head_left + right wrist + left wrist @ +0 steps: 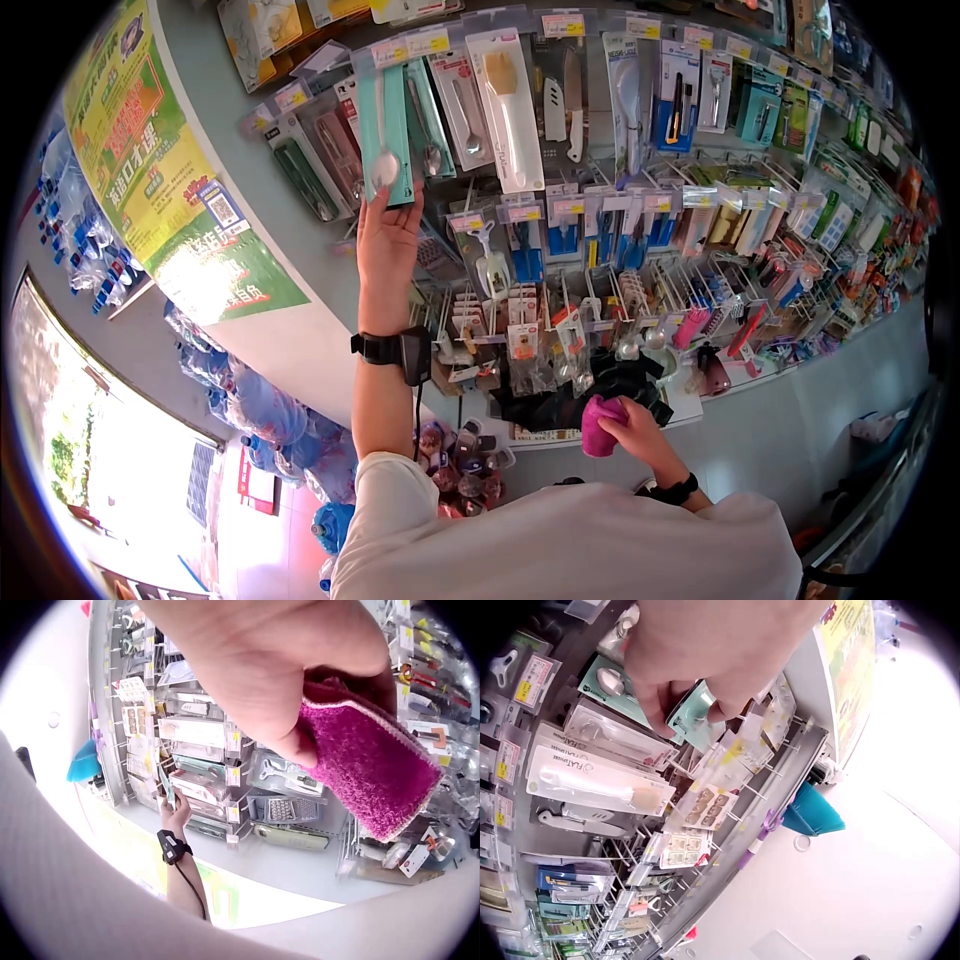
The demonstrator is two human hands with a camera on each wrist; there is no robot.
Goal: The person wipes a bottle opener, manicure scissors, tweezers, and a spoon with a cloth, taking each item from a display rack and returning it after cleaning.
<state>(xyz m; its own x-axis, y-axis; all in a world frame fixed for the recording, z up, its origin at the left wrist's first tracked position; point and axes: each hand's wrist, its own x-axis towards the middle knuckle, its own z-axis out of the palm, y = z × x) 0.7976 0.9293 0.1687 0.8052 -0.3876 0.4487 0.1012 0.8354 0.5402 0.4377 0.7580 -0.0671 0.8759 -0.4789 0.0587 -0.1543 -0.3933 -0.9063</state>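
My left hand (388, 240) reaches up to the hanging rack and pinches the lower end of a spoon pack (376, 115) with a teal card. In the left wrist view, the thumb and fingers close on this teal pack (697, 720); part of it is hidden by the hand. Another teal-carded spoon pack (428, 125) hangs just to its right. Low in front of the body, my right hand (642, 437) grips a folded magenta cloth (602, 426). Up close in the right wrist view, the cloth (367, 761) looks fluffy, with a pale stitched edge.
Beside the spoons hang a packed brush (505, 110) and a carded knife (574, 105). Lower hooks carry several small packs. A green and yellow poster (170, 160) covers the panel at left. Bottled water (265, 400) is stacked beyond it. A black bag (545, 408) lies below the rack.
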